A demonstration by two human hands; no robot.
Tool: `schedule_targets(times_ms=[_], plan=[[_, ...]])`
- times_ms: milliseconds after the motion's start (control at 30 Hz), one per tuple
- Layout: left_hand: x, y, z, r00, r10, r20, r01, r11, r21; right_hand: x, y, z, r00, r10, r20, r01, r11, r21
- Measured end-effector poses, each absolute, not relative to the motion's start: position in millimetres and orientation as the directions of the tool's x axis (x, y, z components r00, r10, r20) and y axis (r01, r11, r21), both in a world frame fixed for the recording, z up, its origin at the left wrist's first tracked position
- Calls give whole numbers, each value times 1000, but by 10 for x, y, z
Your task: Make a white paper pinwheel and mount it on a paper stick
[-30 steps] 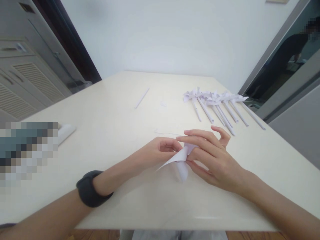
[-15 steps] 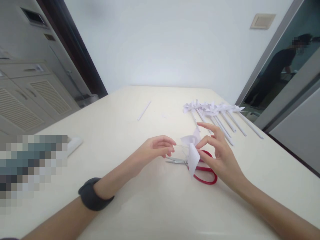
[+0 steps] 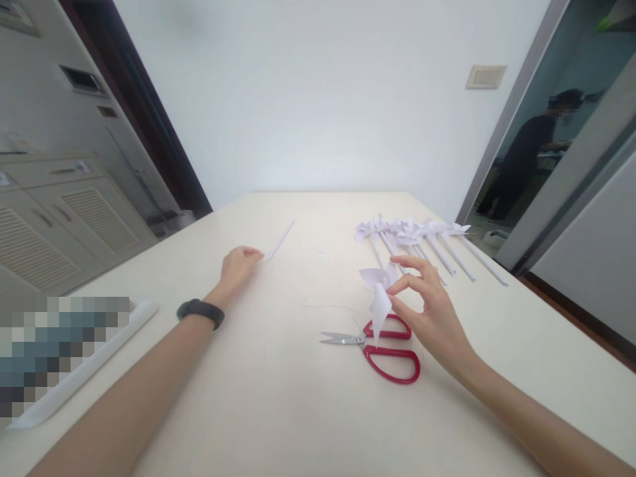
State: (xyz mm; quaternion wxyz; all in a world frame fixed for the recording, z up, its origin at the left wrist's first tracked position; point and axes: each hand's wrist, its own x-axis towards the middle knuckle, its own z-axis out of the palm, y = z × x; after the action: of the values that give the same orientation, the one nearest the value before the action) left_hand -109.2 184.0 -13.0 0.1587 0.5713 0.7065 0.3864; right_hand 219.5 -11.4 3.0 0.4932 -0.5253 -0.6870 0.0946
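Observation:
My right hand [image 3: 430, 308] pinches a white paper pinwheel [image 3: 381, 301] between thumb and fingertips, holding it above the scissors. Its folded blades point up, left and down. Farther out on the left, my left hand [image 3: 242, 263] has its fingers drawn together at the near end of a thin white paper stick [image 3: 282, 240]. Whether the fingertips grip the stick is too small to make out. Below the pinwheel lie red-handled scissors [image 3: 365, 341], blades slightly parted and pointing left. A thin pale thread [image 3: 328, 306] runs across the table left of the pinwheel.
Several finished paper pinwheels on sticks [image 3: 412, 232] lie in a row at the table's right side. On the left lies a white-edged flat object [image 3: 89, 361], its surface blurred out. A white wall [image 3: 328, 99] stands behind the table. A person [image 3: 527, 156] is beyond the doorway.
My left hand has moved away from beside the pinwheel, out and left to the paper stick. My right hand still holds the pinwheel. The camera view has tilted up slightly.

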Motion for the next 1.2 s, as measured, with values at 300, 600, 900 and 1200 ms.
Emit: schedule_targets(times_ms=[300, 600, 900, 1200], plan=[[-822, 2265, -202, -194, 966, 171, 855, 80, 513, 2181, -114, 54, 32, 829, 558, 621, 420, -661], [-960, 2022, -1, 33, 994, -108, 786, 40, 617, 2197, -100, 67, 75, 829, 555, 588, 412, -696], [-900, 987, 239, 512, 814, -275, 587, -98, 803, 2276, -74, 132, 157, 793, 589, 539, 431, -724], [-793, 282, -6, 696, 625, -353, 466, -20, 884, 2410, -5, 192, 310, 717, 625, 478, 451, -754]])
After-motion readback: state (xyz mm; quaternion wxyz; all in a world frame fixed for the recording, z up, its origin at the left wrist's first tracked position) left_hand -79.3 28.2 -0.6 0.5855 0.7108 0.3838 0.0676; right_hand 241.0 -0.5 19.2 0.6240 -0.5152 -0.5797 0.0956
